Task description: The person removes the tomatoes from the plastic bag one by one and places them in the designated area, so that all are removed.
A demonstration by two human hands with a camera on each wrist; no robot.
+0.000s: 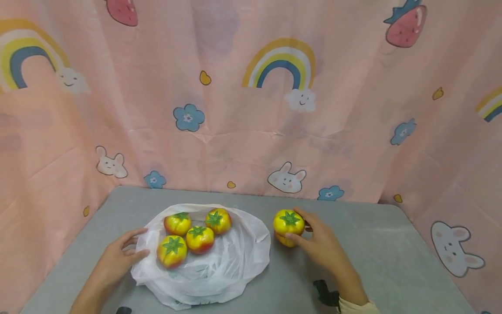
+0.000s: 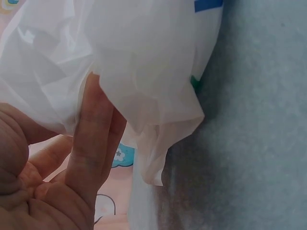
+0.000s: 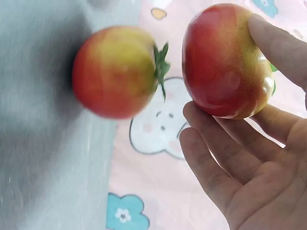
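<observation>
A white plastic bag (image 1: 243, 257) lies spread with its mouth up, and several red-and-yellow tomatoes (image 1: 200, 239) with green star-shaped tops sit in it. My left hand (image 1: 116, 261) touches the bag's left edge, fingers fairly straight and thumb apart; the left wrist view has its fingertips against the thin plastic (image 2: 144, 72). Right of the bag, my right hand (image 1: 319, 240) grips one tomato (image 1: 289, 222) between thumb and fingers. In the right wrist view this held tomato (image 3: 223, 62) is raised off the table, above a second tomato (image 3: 115, 72) that stands on it.
The grey table (image 1: 392, 261) reaches back to a pink curtain (image 1: 235, 165) printed with rainbows, rabbits and flowers. A black strap piece (image 1: 325, 293) shows at my right wrist.
</observation>
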